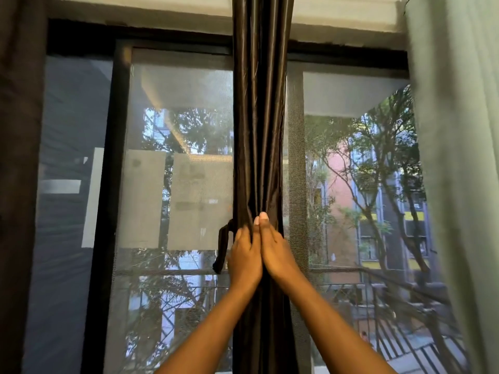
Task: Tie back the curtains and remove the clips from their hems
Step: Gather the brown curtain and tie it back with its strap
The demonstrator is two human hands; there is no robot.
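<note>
Hands meet at the middle of the window, pressed side by side against a gathered, glossy dark-brown satin curtain (258, 130) that hangs as a narrow bundle of vertical folds from the top of the view down past the forearms. The left hand (244, 256) wraps its fingers round the left side of the bundle, the fingertips sunk into the folds, so it grasps the fabric. The right hand (278, 249) lies against the right side with its thumb pointing up along the cloth and touching the left thumb; its fingers curl round the far side of the bundle (their tips are hidden behind the fabric), so it too grips the curtain. Both grasps sit at the same height, where the bundle pinches in slightly.

Just left of the left hand a dark fabric tie-back strip (222, 249) loops out from behind the curtain and dangles down, its loose end hanging beside the left wrist; whether the left fingers touch it cannot be told.

A pale grey-green curtain (456, 157) hangs along the right edge, and a dark brown curtain (19, 157) covers the left edge. Behind them is a black-framed sliding window with mesh screen (118, 157), with trees and buildings beyond the glass.
</note>
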